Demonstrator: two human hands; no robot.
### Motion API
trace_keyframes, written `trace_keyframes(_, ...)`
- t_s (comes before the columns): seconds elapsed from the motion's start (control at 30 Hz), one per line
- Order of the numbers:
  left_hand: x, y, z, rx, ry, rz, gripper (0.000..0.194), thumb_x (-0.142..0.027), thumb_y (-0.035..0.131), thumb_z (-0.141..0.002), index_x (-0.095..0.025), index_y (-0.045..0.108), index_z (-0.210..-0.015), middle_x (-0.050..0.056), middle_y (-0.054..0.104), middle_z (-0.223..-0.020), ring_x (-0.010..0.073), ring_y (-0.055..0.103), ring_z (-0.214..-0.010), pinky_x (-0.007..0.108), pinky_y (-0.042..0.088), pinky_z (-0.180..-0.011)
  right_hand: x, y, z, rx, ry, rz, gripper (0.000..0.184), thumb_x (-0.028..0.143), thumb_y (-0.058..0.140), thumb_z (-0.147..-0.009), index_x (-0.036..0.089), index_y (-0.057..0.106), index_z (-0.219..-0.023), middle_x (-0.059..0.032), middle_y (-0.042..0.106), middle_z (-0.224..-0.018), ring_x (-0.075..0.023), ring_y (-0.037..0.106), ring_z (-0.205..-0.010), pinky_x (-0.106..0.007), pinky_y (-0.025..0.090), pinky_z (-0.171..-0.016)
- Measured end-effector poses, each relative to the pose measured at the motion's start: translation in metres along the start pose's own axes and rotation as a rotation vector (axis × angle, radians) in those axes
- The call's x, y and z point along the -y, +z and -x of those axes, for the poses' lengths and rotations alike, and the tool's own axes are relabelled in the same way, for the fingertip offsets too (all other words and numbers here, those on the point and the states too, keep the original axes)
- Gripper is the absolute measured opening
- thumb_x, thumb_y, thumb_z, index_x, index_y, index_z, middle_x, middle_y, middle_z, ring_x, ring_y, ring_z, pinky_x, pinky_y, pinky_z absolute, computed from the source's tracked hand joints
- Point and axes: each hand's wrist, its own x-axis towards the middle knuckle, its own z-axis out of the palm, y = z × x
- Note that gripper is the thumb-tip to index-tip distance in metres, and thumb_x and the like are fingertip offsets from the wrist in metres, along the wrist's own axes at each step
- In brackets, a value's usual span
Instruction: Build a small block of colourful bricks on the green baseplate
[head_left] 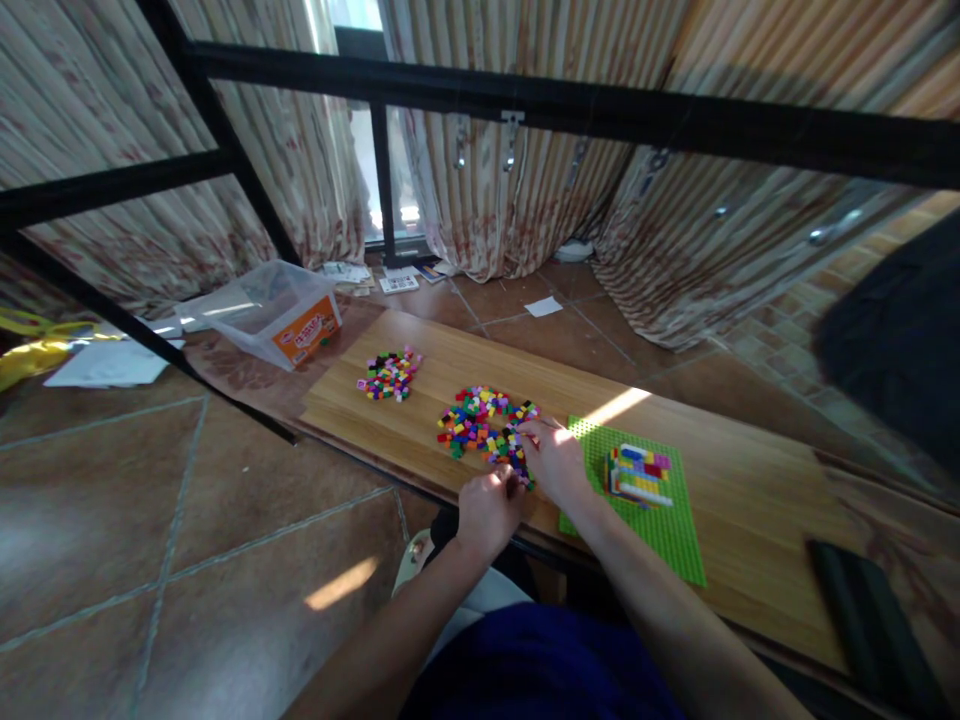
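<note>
Blue top (540, 665) nearest cam, bottom centre, w/ both bare forearms reaching fwd over the near edge of the bench (750, 510). L hand (489, 510): fingers bent in, tips close together at the near edge of the bigger toy brick pile (480, 415); can't tell if a brick's pinched there. R hand (553, 458): palm down, fingers narrow, tips at the pile's R side; can't tell if it's holding anything, bricks partly hidden by fingers.

Pile = small loose bricks, mixed colours (red, yellow, blue, pink, green, black etc.), mid-bench, just beyond/left of the hands. R of R hand: green baseplate (679, 540), its L edge partly behind the R wrist/forearm. On it, a small multicolour brick build (637, 475), w/ white, blue, yellow + red pcs on top.

Further L on bench: smaller brick pile (391, 375), apart from the big one. Past it, at the far L end, clear plastic tub (255, 300) w/ orange label (309, 332). Far R end: dark flat object (862, 600), can't ID.

Beyond bench: tiled floor (247, 480), loose white paper (543, 306), black metal frame (480, 85), striped curtains (517, 200).
</note>
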Motion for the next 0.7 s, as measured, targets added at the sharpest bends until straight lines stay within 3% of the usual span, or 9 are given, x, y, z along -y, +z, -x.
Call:
trace_keyframes(0.13, 0.001, 0.000, 0.000, 0.000, 0.032, -0.034, 0.014, -0.026, 0.049, -0.085, -0.022, 0.062, -0.088, 0.005, 0.069, -0.087, 0.0197, 0.065, -0.078, 0.027, 0.042, -0.066, 0.014, 0.005, -0.004, 0.058, -0.087, -0.014, 0.017, 0.022, 0.055, -0.084, 0.020, 0.070, -0.091, -0.0058, 0.067, -0.092, -0.0169, 0.061, -0.088, -0.025, 0.045, -0.081)
trace_keyframes(0.3, 0.001, -0.002, 0.002, 0.013, 0.034, -0.032, 0.016, -0.025, 0.048, -0.086, -0.022, 0.061, -0.094, 0.006, 0.069, -0.092, 0.0190, 0.065, -0.080, 0.026, 0.043, -0.068, 0.020, 0.012, -0.015, 0.137, 0.012, 0.092, 0.015, 0.026, 0.056, -0.082, 0.022, 0.070, -0.084, -0.0037, 0.066, -0.084, -0.0155, 0.059, -0.075, -0.024, 0.043, -0.067)
trace_keyframes(0.53, 0.005, 0.000, 0.005, 0.032, 0.046, -0.009, 0.018, -0.030, 0.044, -0.089, -0.023, 0.061, -0.091, 0.004, 0.070, -0.086, 0.0188, 0.066, -0.079, 0.026, 0.044, -0.068, 0.000, 0.014, -0.018, 0.048, -0.041, 0.121, 0.022, 0.022, 0.049, -0.084, 0.022, 0.070, -0.082, -0.0041, 0.066, -0.084, -0.0158, 0.059, -0.075, -0.025, 0.043, -0.068)
trace_keyframes(0.7, 0.004, -0.003, 0.006, 0.044, 0.048, 0.019, 0.018, -0.028, 0.044, -0.089, -0.024, 0.061, -0.091, 0.004, 0.071, -0.089, 0.0182, 0.065, -0.084, 0.026, 0.044, -0.072, 0.001, 0.012, -0.017, 0.045, -0.053, 0.142, 0.023, 0.024, 0.047, -0.086, 0.022, 0.070, -0.085, -0.0057, 0.065, -0.087, -0.0165, 0.060, -0.076, -0.026, 0.044, -0.068)
